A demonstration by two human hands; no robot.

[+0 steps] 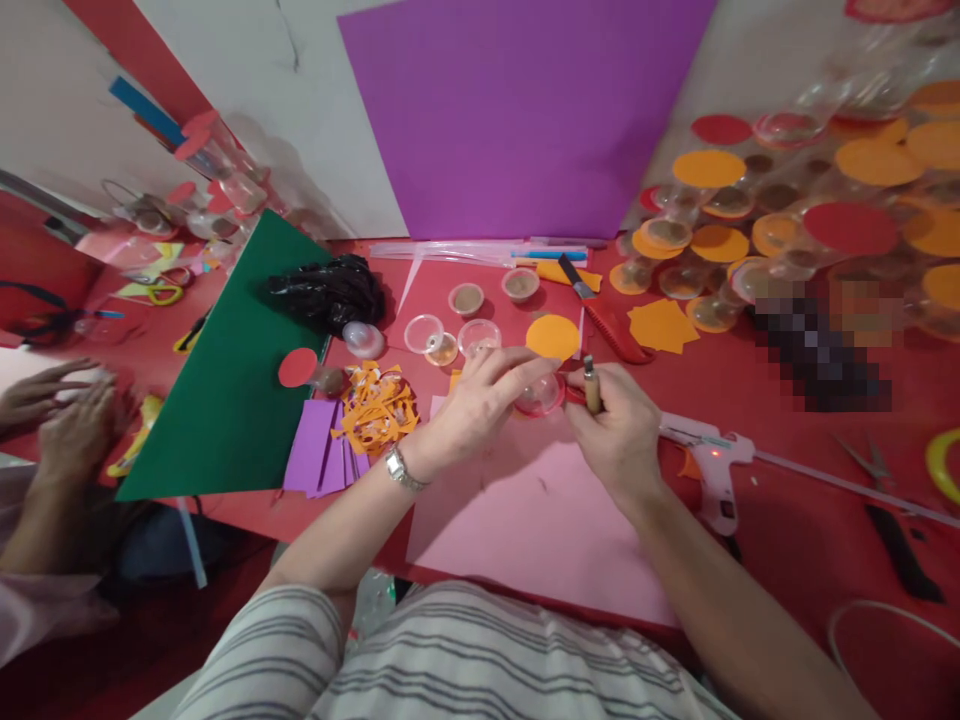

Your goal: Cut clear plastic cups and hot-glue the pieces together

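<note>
My left hand (480, 400), with a wristwatch on its wrist, reaches over a clear plastic cup (541, 396) with a pinkish-red rim and holds its near side. My right hand (619, 430) is closed around a small wooden-handled tool (592, 388) with a metal collar, pointing up beside the cup; its working end is hidden. Under both hands lies a pink sheet (525, 520). Just beyond are an orange paper disc (553, 338), clear round lids (424, 334) and two small filled cups (466, 299).
A lit hot glue gun (709, 460) lies right, with pliers (870, 465) beyond. A red-handled cutter (611, 325) lies behind. Stacked bottle pieces with discs (709, 170) crowd the right. Orange scraps (379, 410), a black bag (330, 290) and a green board (225, 380) stand left, near another person's hands (67, 415).
</note>
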